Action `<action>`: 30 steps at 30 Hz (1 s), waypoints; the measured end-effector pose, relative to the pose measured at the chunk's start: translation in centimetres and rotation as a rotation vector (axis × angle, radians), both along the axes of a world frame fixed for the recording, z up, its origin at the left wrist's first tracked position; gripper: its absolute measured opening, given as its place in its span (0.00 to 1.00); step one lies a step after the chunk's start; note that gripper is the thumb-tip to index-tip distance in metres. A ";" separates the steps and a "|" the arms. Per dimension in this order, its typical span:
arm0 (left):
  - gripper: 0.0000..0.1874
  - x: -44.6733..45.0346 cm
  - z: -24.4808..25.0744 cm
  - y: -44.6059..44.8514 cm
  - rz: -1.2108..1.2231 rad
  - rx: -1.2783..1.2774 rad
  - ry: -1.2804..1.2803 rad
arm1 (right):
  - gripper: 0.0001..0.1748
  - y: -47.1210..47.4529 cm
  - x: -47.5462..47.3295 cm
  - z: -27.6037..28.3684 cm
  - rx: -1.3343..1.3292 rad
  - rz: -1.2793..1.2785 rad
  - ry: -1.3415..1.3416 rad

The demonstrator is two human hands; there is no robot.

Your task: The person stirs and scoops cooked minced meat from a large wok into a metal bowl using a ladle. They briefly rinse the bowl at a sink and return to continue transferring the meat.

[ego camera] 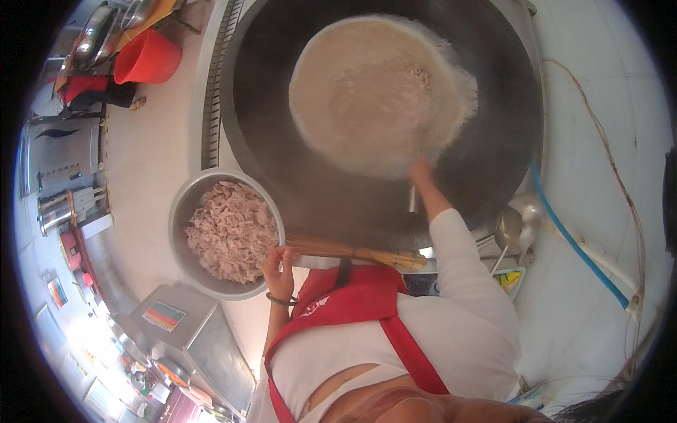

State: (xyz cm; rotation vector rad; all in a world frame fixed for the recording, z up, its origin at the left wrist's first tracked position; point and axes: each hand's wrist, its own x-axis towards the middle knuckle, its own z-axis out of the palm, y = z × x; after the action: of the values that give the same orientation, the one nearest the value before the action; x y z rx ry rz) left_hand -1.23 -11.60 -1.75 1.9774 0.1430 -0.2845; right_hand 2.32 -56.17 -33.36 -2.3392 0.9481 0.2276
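My right hand grips a metal handle over a very large dark wok. The tool's working end is hidden in the cloudy, foamy liquid that fills the wok's middle. A pale clump, apparently meat pieces, shows at the liquid's surface above that hand. On the left, my left hand holds the rim of a wide metal basin. Inside the basin lies a heap of pale sliced meat.
A straw whisk broom lies along the wok's near edge. Metal ladles and a blue hose are at right. A slatted drain runs left of the wok. Further left are a red bucket, another person and a steel cabinet.
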 end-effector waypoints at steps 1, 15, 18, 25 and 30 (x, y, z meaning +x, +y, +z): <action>0.06 0.3 0.0 -0.1 0.005 -0.009 -0.005 | 0.18 0.7 0.5 -3.0 0.050 0.027 -0.032; 0.06 0.0 -2.3 0.6 -0.054 0.147 -0.011 | 0.30 -1.7 -3.0 -1.0 -0.062 0.043 -0.131; 0.05 -0.8 -3.2 1.0 -0.040 0.110 0.001 | 0.38 4.0 -1.1 -1.9 -0.112 0.025 -0.052; 0.06 0.0 -0.1 -0.8 -0.120 0.168 -0.036 | 0.15 8.5 4.1 2.7 1.325 -0.265 -0.090; 0.06 -1.1 -0.1 -1.2 -0.151 0.088 -0.080 | 0.10 10.9 2.7 12.0 1.247 -0.186 -0.159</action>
State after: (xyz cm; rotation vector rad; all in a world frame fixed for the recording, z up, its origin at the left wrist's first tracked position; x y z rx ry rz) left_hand -2.32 -12.79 -1.81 2.0876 -0.0465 -0.3007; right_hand 4.99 -45.26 -21.40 -1.0991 0.6286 0.4001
